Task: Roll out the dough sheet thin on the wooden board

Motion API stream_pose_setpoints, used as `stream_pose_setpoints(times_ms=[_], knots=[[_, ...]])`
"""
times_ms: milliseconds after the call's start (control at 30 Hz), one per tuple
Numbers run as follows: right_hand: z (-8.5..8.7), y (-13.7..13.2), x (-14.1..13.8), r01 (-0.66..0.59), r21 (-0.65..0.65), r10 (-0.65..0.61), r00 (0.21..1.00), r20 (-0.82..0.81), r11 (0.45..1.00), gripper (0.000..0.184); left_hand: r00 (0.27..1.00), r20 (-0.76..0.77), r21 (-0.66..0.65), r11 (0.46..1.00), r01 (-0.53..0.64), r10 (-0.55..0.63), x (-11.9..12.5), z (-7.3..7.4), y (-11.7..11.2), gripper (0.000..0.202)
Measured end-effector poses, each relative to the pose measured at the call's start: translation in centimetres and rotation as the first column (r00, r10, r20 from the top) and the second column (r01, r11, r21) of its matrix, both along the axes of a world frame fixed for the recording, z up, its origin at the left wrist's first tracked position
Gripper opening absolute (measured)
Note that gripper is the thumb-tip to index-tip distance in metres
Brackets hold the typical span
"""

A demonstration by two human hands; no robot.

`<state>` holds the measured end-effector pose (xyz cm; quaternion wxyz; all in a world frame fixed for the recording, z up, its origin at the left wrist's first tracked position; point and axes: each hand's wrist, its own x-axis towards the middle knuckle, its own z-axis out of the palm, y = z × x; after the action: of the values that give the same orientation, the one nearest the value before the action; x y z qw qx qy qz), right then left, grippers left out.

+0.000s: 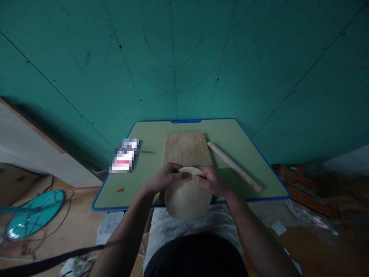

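A flat round sheet of dough hangs between my two hands over the front edge of a wooden board. My left hand pinches its upper left edge, thumb on top. At the upper right edge, my right hand grips it the same way. The lower part of the sheet droops past the table edge above my lap. Behind the hands lies the wooden cutting board. A wooden rolling pin rests slantwise to its right.
The green folding table has a blue rim and stands against a green wall. A blurred-out package lies at the left, with a thin dark object beside it. A small orange triangle marks the front left. Cables and a teal round base are on the floor.
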<state>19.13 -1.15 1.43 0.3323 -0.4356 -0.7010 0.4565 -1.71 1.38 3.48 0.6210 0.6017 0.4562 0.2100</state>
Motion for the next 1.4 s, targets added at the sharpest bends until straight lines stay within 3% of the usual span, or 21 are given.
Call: stream_pose_setpoints(times_ms=[200, 500, 700, 933, 1233, 1400], knots=[[-0.23, 0.01, -0.18, 0.047, -0.029, -0.048, 0.998, -0.052, 0.998, 0.033, 0.994, 0.073, 0.008, 0.996, -0.085, 0.084, 0.01, -0.47, -0.18, 0.037], [-0.37, 0.19, 0.06, 0.004, 0.028, -0.004, 1.0, -0.003, 1.0, 0.033, 1.0, 0.003, 0.042, 0.999, 0.018, -0.018, 0.03, -0.67, -0.11, 0.037], [-0.25, 0.22, -0.25, 0.014, -0.002, -0.014, 1.0, 0.009, 1.0, 0.034, 1.0, 0.023, 0.057, 0.998, -0.015, 0.013, 0.17, -0.24, -0.48, 0.041], [-0.44, 0.34, -0.37, 0.022, 0.101, -0.025, 0.999, 0.031, 0.995, 0.036, 1.0, -0.017, 0.097, 0.995, 0.014, -0.013, 0.5, -0.17, -0.66, 0.039], [-0.47, 0.3, -0.1, 0.095, 0.068, -0.094, 0.995, -0.023, 0.993, 0.042, 0.984, 0.064, 0.017, 0.986, -0.167, 0.166, 0.32, 0.19, -0.89, 0.043], [-0.63, 0.28, 0.04, 0.057, 0.1, -0.057, 0.998, -0.001, 0.993, 0.04, 0.998, 0.044, 0.09, 0.995, -0.044, 0.04, 0.31, 0.25, -0.41, 0.036]])
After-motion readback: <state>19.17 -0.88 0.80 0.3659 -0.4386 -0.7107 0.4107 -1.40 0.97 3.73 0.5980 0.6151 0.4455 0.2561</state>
